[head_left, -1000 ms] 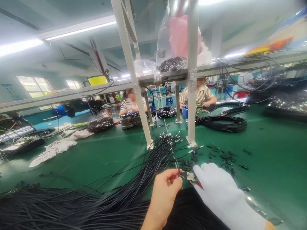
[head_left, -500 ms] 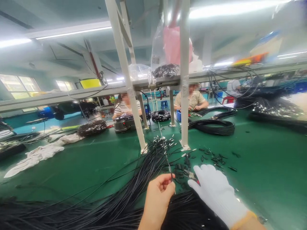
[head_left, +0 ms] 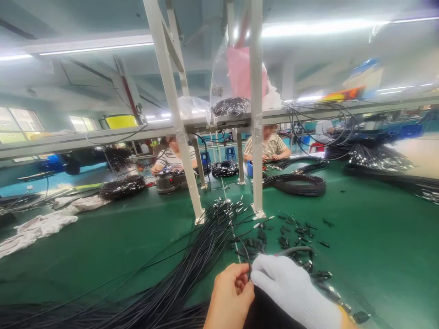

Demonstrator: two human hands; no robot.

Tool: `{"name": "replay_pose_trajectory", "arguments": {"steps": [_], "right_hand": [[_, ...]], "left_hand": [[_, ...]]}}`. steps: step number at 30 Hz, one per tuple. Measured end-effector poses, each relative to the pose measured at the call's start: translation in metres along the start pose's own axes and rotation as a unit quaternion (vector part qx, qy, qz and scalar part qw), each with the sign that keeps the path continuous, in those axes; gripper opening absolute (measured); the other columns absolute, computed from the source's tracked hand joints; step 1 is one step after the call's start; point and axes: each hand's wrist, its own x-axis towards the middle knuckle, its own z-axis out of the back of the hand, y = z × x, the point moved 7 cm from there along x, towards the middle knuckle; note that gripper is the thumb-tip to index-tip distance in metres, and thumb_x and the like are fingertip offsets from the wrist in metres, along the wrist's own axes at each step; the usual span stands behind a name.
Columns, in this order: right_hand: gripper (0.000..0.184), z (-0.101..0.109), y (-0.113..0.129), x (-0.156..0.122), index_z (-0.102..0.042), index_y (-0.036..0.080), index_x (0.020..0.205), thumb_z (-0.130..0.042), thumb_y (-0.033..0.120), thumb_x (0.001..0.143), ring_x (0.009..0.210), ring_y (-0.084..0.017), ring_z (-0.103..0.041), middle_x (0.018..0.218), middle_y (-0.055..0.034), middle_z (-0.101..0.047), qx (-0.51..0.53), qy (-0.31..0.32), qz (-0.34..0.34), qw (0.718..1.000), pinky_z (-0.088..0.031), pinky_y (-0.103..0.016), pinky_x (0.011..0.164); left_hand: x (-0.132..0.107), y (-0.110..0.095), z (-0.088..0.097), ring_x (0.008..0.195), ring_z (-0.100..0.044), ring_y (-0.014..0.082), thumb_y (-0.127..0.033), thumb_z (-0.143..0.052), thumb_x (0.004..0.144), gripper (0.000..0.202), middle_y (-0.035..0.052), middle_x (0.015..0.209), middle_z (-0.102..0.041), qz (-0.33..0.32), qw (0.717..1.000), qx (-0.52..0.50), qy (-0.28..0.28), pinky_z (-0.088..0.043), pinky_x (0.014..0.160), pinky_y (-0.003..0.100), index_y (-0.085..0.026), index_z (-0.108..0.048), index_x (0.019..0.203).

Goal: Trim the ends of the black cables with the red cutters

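Note:
My bare left hand (head_left: 230, 294) pinches a thin black cable (head_left: 245, 249) between thumb and fingers; the cable arcs up and back towards a pile. My right hand (head_left: 291, 285), in a white knitted glove with a yellow cuff, is closed, its fingertips at the same cable right beside the left fingers. The exact pinch point is partly hidden. A thick bundle of black cables (head_left: 192, 260) with silvery tips runs from the lower left to the table's middle. Behind the glove lies a curved grey piece (head_left: 295, 250), possibly a tool handle, partly covered.
Small black pieces (head_left: 302, 230) are scattered on the green table (head_left: 370, 242) beyond the right hand. Shelf posts (head_left: 257, 173) rise from the tabletop ahead. Coiled cables (head_left: 300, 183) lie beyond them. Two people (head_left: 267, 144) sit across the table. White cloth (head_left: 41, 228) lies at left.
My right hand has moved left from an open, spread pose to close at the cable beside my left hand. The left hand has shifted slightly down in view, still pinching. The view has turned slightly right.

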Motion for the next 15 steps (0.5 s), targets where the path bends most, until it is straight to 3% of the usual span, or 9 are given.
{"name": "replay_pose_trajectory", "arguments": {"steps": [4,7,10,15], "right_hand": [[0.021,-0.013,-0.002,0.002,-0.059,0.025,0.071,-0.047,0.021,0.088,0.063,-0.013,-0.062,0.067,0.0053,-0.066,-0.127,-0.072,0.056,0.988,-0.029,-0.024,0.052],[0.018,-0.028,-0.003,0.003,-0.062,0.024,0.073,-0.051,0.011,0.080,0.059,-0.018,-0.064,0.068,-0.0008,-0.068,-0.220,-0.133,0.093,0.962,-0.033,-0.026,0.051],[0.020,-0.039,-0.004,0.006,-0.062,0.022,0.068,-0.052,0.006,0.073,0.054,-0.022,-0.064,0.065,-0.0041,-0.068,-0.241,-0.146,0.094,0.955,-0.033,-0.028,0.048],[0.018,-0.028,-0.002,0.006,-0.055,0.024,0.064,-0.054,0.015,0.080,0.051,-0.014,-0.061,0.059,0.0050,-0.063,-0.214,-0.158,0.105,0.958,-0.032,-0.024,0.045]], "left_hand": [[0.000,0.002,-0.006,0.060,-0.048,0.0158,-0.014,-0.058,0.069,0.020,0.0007,0.068,-0.051,-0.041,0.995,0.089,-0.006,-0.034,0.056,0.027,-0.016,-0.076,0.078],[0.003,0.011,-0.009,0.056,-0.042,0.0157,-0.010,-0.058,0.067,0.017,-0.0008,0.063,-0.046,-0.087,0.984,0.156,-0.030,-0.030,0.057,0.028,-0.018,-0.072,0.070],[0.006,0.024,-0.013,0.054,-0.039,0.0154,-0.009,-0.060,0.065,0.020,-0.0011,0.064,-0.044,-0.086,0.982,0.166,-0.033,-0.029,0.056,0.028,-0.019,-0.073,0.076],[0.007,0.023,-0.011,0.054,-0.043,0.0154,-0.014,-0.061,0.066,0.017,0.0000,0.067,-0.045,-0.070,0.988,0.134,-0.029,-0.031,0.053,0.027,-0.017,-0.074,0.076]]}}
